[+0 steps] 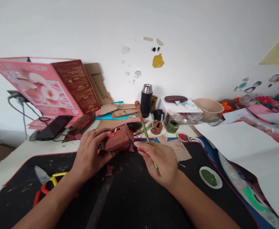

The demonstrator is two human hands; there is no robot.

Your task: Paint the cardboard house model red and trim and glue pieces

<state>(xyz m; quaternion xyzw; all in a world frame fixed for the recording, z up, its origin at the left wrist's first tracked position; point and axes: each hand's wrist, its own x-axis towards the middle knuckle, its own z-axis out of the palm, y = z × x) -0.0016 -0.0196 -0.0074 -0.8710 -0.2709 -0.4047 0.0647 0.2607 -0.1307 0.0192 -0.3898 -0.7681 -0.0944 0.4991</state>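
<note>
My left hand point(90, 154) is closed around a reddish-brown painted box-like model point(120, 140) with flat sides, lying tilted above the black mat. Pinched in my right hand point(162, 159) is a slim stick point(142, 122), brown with a knob at its upper end and green lower down. Its lower tip pokes out below my fingers. Between the model and the stick runs a thin green strip point(142, 131); whether it joins either one I cannot tell. Small reddish-brown scraps point(109, 170) lie on the mat below the model.
Red-and-yellow scissors point(50, 182) and a dark ruler-like strip point(100, 203) lie on the black mat point(134, 206). Brown point(156, 127) and green point(172, 126) paint jars stand behind, near a black flask point(146, 100). A dish of green paint point(211, 177) sits right. Paper sheets point(246, 143) cover the right side.
</note>
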